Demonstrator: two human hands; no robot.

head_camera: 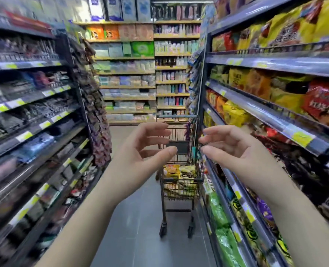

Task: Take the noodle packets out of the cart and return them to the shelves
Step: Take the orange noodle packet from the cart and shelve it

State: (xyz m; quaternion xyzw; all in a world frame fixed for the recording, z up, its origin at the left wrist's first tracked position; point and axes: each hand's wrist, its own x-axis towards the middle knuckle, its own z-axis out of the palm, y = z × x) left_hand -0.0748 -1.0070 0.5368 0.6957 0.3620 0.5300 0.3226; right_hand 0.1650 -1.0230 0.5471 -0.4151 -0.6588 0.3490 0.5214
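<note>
A small black wire cart stands in the aisle ahead, close against the right-hand shelves. Yellow noodle packets lie in its basket. Both my hands are raised in front of me, between me and the cart, and hold nothing. My left hand has relaxed, spread fingers and palm facing right. Palm facing left, my right hand mirrors it, fingers loosely bent. The right shelves carry rows of yellow, orange and red noodle packets.
Dark shelving with dark packets lines the left side of the aisle. At the far end stands a wooden shelf wall of tissue packs and bottles. Grey floor runs between the shelves around the cart.
</note>
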